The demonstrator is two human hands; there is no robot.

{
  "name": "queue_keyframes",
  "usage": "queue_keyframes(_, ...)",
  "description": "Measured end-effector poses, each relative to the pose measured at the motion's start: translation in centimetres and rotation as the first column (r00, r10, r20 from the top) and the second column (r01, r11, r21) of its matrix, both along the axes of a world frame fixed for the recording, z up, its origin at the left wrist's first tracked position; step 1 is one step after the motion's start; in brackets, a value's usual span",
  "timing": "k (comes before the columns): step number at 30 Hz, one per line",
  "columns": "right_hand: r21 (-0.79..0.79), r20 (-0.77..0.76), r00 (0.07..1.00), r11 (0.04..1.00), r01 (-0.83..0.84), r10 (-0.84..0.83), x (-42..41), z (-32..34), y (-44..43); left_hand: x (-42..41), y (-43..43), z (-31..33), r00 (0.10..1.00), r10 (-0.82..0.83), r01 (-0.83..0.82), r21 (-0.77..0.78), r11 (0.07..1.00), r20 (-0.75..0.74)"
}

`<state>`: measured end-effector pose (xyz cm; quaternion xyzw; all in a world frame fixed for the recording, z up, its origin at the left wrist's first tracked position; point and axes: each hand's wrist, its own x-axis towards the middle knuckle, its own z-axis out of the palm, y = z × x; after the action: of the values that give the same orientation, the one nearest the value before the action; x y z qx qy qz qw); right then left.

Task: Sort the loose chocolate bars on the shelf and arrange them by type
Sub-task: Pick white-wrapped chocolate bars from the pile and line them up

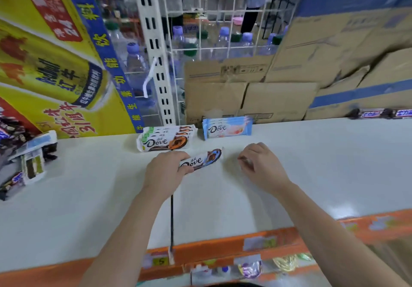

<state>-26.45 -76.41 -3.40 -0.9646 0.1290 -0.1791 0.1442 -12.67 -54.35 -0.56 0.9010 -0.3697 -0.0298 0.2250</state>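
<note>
While left hand grips Dove bar on shelf, right hand curled (grip unclear) beside it.

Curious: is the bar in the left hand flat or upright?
Flat: the Dove bar faces label-up, on or just above the shelf, left hand holding its end.

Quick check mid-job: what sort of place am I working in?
Most likely a shop aisle: a white shelf with price tags on its orange edge, stacked Dove bars, and bottled water behind a wire rack.
</note>
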Motion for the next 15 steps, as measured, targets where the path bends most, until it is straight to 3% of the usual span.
queue_keyframes(5, -0.055, -0.061, 0.998, 0.998, -0.016, 0.013, -3.5, 0.1, -5.8, -3.5, -8.0, 1.2, 0.999, 0.017, -0.021, -0.174, 0.984, -0.027)
queue_keyframes(9, -0.096, -0.128, 0.984, 0.986, -0.138, 0.125, -5.3, 0.1, -9.3, -3.8, -14.8, 2.2, 0.997, -0.074, 0.077, -0.177, 0.981, 0.022)
queue_keyframes(15, -0.066, -0.062, 0.982, 0.981, -0.185, 0.181, -6.3, -0.8, -10.0, -3.4, -22.8, 2.4, 0.991, -0.053, 0.071, -0.153, 0.986, 0.119)
